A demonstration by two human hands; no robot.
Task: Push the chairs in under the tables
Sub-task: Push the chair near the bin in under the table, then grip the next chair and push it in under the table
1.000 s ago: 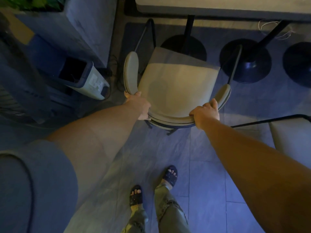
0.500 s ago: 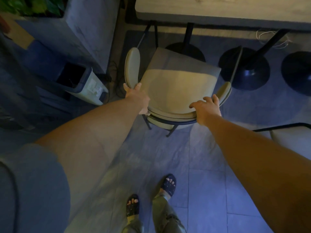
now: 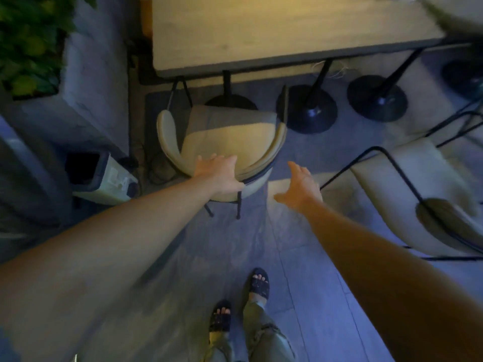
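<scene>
While the chair (image 3: 230,137) sits centre frame with its front edge near the table (image 3: 261,35) lip but the seat mostly out in the open, the job on it looks only part done. L hand (image 3: 218,173) lies flat on the curved backrest, fingers spread, palm down, not wrapped round anything, more a push contact than a grip. R hand (image 3: 300,186) is off the chair, open, fingers loose, hovering over the floor just right of the backrest, holding nothing. 2nd chair (image 3: 423,194) at right edge of frame, angled, well apart from the table, also not in yet.

Step in hand, my read: finish shoving the centre chair under.

How to do it well:
- Push from mid backrest, low and straight toward top of frame. One-handed off-centre push will likely swing the chair.
- Better w/ both hands back on the rim, L and R ends, even pressure.
- Watch the table base (image 3: 305,111) just right of the seat, the R armrest is close to it and could catch. Another base (image 3: 230,101) sits partly hidden behind the seat, may stop the legs.
- Left side: bin (image 3: 104,176) and cables on the floor near the chair legs, keep the chair from drifting that way.
- Slide, don't tip.

Frame is motion-blurred, leg contact w/ floor cannot be judged.
</scene>
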